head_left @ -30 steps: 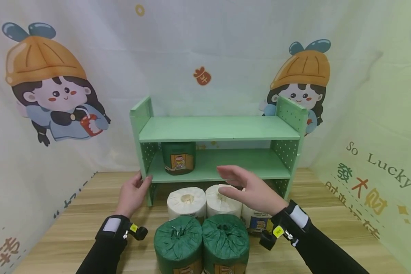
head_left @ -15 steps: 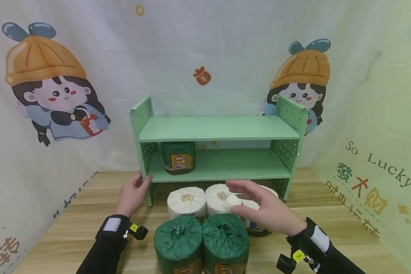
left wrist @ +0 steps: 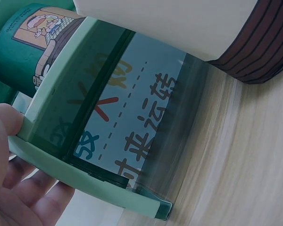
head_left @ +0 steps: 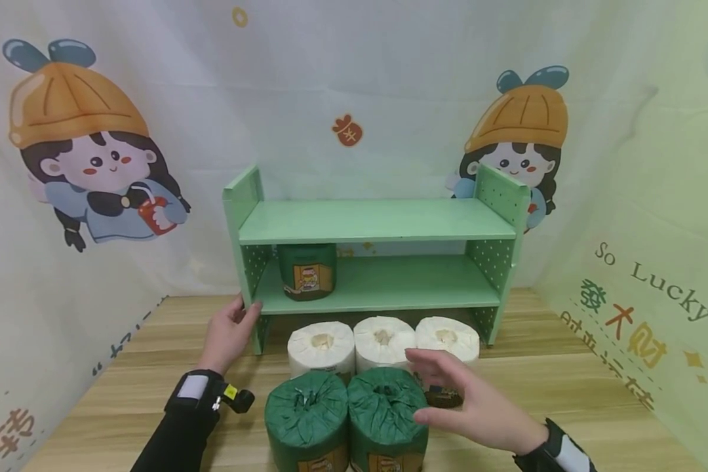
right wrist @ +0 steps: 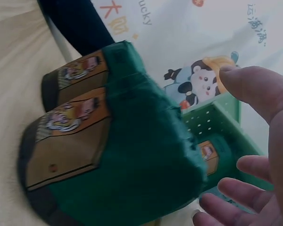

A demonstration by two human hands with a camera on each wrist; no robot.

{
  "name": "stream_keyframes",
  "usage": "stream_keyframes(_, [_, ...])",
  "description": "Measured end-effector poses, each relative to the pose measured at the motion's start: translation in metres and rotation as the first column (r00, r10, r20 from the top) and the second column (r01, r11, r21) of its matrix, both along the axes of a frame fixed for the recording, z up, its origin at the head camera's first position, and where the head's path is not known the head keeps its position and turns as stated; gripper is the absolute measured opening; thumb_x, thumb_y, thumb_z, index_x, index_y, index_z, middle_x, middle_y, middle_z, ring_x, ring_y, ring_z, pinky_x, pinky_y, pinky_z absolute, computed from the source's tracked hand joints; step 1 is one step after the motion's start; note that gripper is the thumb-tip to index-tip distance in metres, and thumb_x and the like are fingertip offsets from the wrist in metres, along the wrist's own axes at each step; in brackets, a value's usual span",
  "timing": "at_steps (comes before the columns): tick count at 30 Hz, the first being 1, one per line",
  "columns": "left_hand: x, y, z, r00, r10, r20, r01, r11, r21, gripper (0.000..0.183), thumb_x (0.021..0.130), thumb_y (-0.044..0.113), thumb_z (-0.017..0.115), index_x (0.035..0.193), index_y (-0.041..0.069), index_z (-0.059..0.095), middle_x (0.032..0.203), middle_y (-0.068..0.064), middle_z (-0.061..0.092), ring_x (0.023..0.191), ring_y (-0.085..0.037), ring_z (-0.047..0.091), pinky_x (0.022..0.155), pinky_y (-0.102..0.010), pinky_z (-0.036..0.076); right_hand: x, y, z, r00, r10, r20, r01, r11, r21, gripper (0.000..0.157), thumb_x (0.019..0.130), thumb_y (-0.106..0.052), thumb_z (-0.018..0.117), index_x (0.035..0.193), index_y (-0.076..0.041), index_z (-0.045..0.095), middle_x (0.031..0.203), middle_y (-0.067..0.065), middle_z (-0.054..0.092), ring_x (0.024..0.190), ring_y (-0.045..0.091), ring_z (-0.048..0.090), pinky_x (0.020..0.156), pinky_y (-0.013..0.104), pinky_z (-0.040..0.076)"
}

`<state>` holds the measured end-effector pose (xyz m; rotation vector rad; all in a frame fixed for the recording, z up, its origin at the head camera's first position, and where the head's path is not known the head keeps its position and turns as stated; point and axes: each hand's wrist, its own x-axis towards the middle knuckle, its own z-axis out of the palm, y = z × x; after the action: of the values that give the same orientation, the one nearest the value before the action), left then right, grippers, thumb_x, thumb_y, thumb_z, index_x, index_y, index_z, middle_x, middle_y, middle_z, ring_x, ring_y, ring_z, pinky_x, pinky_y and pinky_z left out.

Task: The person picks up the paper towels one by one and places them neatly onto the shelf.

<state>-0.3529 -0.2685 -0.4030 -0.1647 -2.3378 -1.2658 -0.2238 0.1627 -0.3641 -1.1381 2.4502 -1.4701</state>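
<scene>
My left hand (head_left: 227, 331) grips the left side panel of a light green two-tier shelf (head_left: 377, 221); in the left wrist view the thumb and fingers lie on either side of the panel (left wrist: 85, 181). My right hand (head_left: 478, 401), fingers spread and holding nothing, hovers beside the right one of two green-wrapped toilet rolls (head_left: 387, 403). Its left neighbour, another green-wrapped roll (head_left: 307, 410), stands against it. The right wrist view shows this hand's thumb and fingers apart, close to a green roll (right wrist: 141, 150). One more green roll (head_left: 308, 274) stands at the left of the lower tier.
Three white-wrapped rolls stand in a row before the shelf: a left roll (head_left: 321, 347), a middle roll (head_left: 383, 339) and a right roll (head_left: 448, 336). A wooden table (head_left: 566, 406) bears everything. A printed cloth (head_left: 354, 78) hangs behind and at both sides.
My right hand has come down and back toward me, from above the white rolls to beside the near green roll, uncovering the right white roll. The left hand has stayed put.
</scene>
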Motion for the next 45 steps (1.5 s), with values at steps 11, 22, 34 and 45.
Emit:
stream_keyframes(11, [0.001,0.001,0.001,1.0,0.002,0.006,-0.002,1.0,0.006,0.056,0.102,0.047,0.053,0.148,0.014,0.046,0.138,-0.015,0.052,0.115,-0.029,0.056,0.09,-0.052,0.052,0.002,0.002,-0.03,0.999,0.0,0.05,0.0,1.0,-0.003,0.083,0.089,-0.024,0.078,0.154,-0.014,0.027,0.151,0.0,0.034,0.126,0.02,0.045,0.103,0.05,0.042])
stream_keyframes(22, [0.001,0.0,0.001,1.0,0.002,0.023,-0.003,1.0,0.012,0.058,0.102,0.048,0.053,0.148,0.014,0.044,0.14,-0.015,0.05,0.116,-0.029,0.055,0.091,-0.052,0.051,-0.001,-0.004,-0.055,0.973,-0.025,0.228,0.022,1.0,0.016,0.088,0.088,-0.025,0.079,0.153,-0.024,0.02,0.149,0.002,0.032,0.131,0.021,0.035,0.103,0.045,0.038])
stream_keyframes(34, [0.001,0.001,0.002,1.0,-0.004,0.019,0.003,1.0,0.02,0.056,0.102,0.045,0.054,0.148,0.014,0.045,0.138,-0.015,0.052,0.115,-0.028,0.055,0.091,-0.052,0.051,-0.003,-0.011,-0.069,0.97,-0.045,0.239,0.043,0.999,0.015,0.099,0.083,-0.025,0.083,0.154,-0.015,0.015,0.152,0.016,0.025,0.131,0.032,0.031,0.102,0.064,0.031])
stream_keyframes(45, [0.0,0.0,0.001,1.0,-0.008,0.019,0.008,1.0,0.024,0.057,0.102,0.046,0.053,0.149,0.015,0.044,0.14,-0.015,0.05,0.116,-0.029,0.054,0.092,-0.052,0.051,-0.003,-0.013,-0.074,0.967,-0.045,0.251,0.053,0.998,-0.028,0.097,0.081,-0.023,0.085,0.152,-0.023,0.02,0.148,0.005,0.031,0.132,0.027,0.031,0.104,0.062,0.027])
